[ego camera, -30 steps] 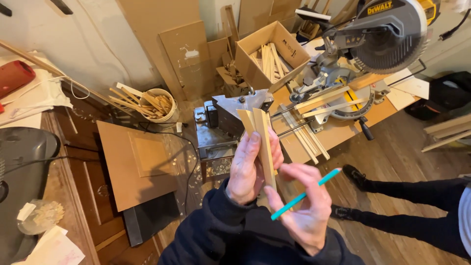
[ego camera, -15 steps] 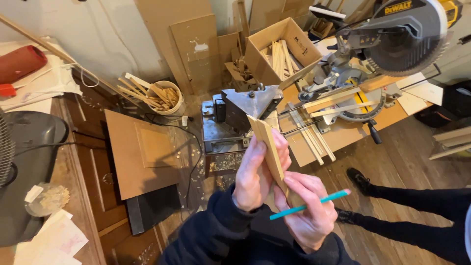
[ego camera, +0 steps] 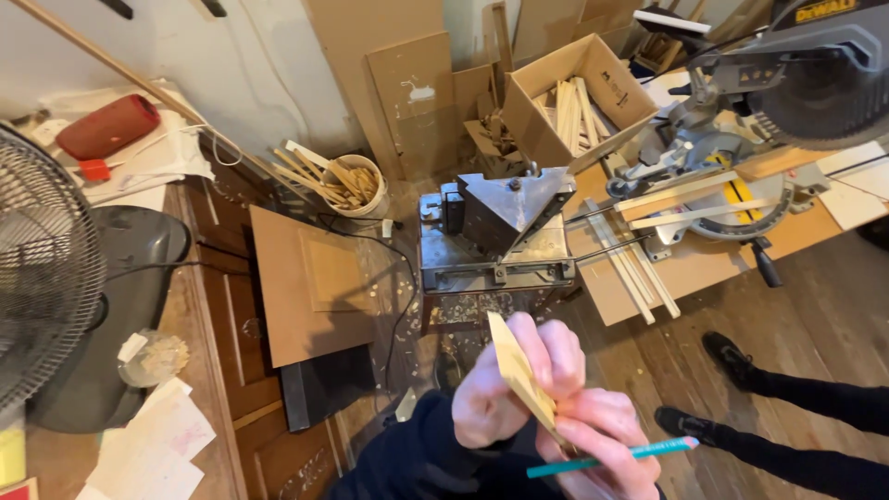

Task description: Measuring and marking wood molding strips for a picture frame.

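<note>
Head view, looking down. Left hand curled around a thin wood piece, fingers wrapped over its upper edge, thumb side behind; piece held tilted, one corner pointing up toward the metal machine. Right hand just below and touching the piece's lower end, fingers closed, also gripping a teal pencil that stuck out to the right with a pink tip. Both hands clenched on their loads, pressed close together in front of a dark sleeve.

Beyond the hands: machine on the floor with shavings around its base; mitre saw on a board at upper right, wood strips lying beside it. Cardboard box with more strips behind. Bucket of offcuts near the wall. Flat brown panel to the left, fan at the left edge. Someone's dark legs and shoes at right.

Lower part of the right hand cut off by the frame edge; lower end of the piece hidden between the fingers. Saw top cropped. Exact thumb contact of the left hand hard to make out.
</note>
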